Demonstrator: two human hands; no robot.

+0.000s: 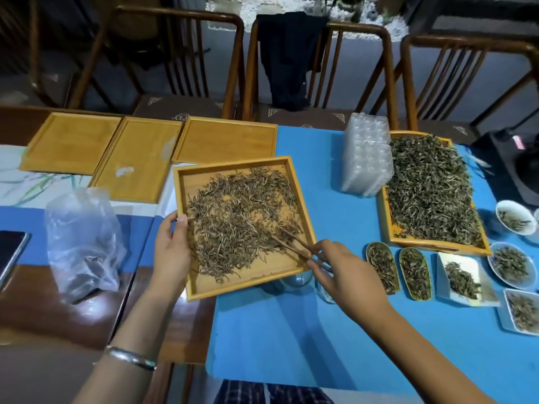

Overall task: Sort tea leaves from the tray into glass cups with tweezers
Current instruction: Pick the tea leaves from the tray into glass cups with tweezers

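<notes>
A square wooden tray (pixel 201 284) lies in front of me, spread with brown tea leaves (pixel 233 217). My left hand (pixel 170 252) grips the tray's left rim, thumb over the edge. My right hand (pixel 341 272) pinches wooden tweezers (pixel 294 246), whose tips reach into the leaves near the tray's right side. Two glass cups sit by the tray's near right corner: one (pixel 297 279) partly under the tray edge, another (pixel 325 294) mostly hidden beneath my right hand.
A second tray of greener leaves (pixel 431 191) stands at the right, beside stacked clear plastic packs (pixel 366 158). Small dishes and scoops of leaves (pixel 414 272) line the right front. Three empty wooden trays (pixel 137 158), a plastic bag (pixel 83 243) and a phone (pixel 10 252) lie left.
</notes>
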